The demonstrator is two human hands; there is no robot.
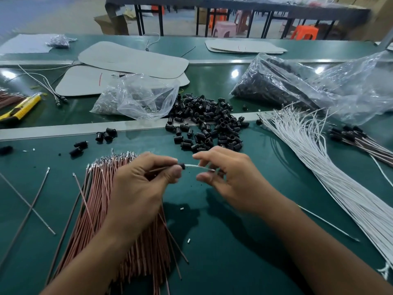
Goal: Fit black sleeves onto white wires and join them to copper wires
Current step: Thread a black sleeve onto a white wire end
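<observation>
My left hand [140, 184] pinches a black sleeve [181, 166] and a thin copper wire between thumb and fingers. A white wire [197, 166] runs out of the sleeve to my right hand [225, 177], whose curled fingers hold it. Both hands hover above the green table. Under my left wrist lies a thick bundle of copper wires [119, 226]. A heap of loose black sleeves [208, 122] sits just beyond my hands. A long bundle of white wires [331, 167] fans out at the right.
A clear bag of small metal parts [138, 99] and a large bag of black parts [297, 86] lie further back. Finished joined wires [361, 141] rest at far right. A yellow utility knife [21, 108] is at the left, grey cardboard sheets [131, 60] behind.
</observation>
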